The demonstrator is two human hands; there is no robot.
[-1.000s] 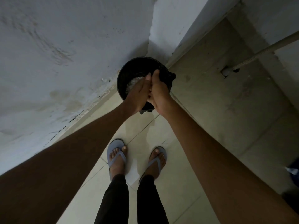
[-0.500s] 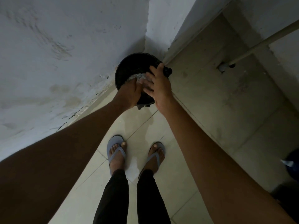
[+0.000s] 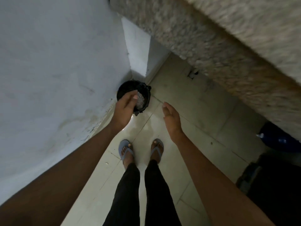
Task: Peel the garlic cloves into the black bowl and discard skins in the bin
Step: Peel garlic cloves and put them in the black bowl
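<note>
Fingers of the left hand loosely extended over the bin, tips together, nothing visibly pinched. Right hand off to the side, fingers straight and close together, palm turned inward, holding nothing, well apart from the bin's rim.

Black round bin on the floor, tucked into the corner against the pale wall. Inside, a heap of pale papery garlic skins showing just past the left fingertips; depth of the heap hard to tell. A dark ragged liner edge sticking out at the rim's far right. Black bowl and cloves nowhere in view.

Underfoot, glossy cream floor tiles with thin grout lines, a faint wet-looking sheen near the bin. Wall matte, scuffed and stained low down near the skirting. Overhead to the right, a speckled stone countertop, thick-edged, blurred. Blue-grey flip-flops on both feet, black trousers above.

Open tile between the feet and the bin. Tighter on the right: a dark blue object and a black bulk below it at the frame edge, both too dim to identify.
</note>
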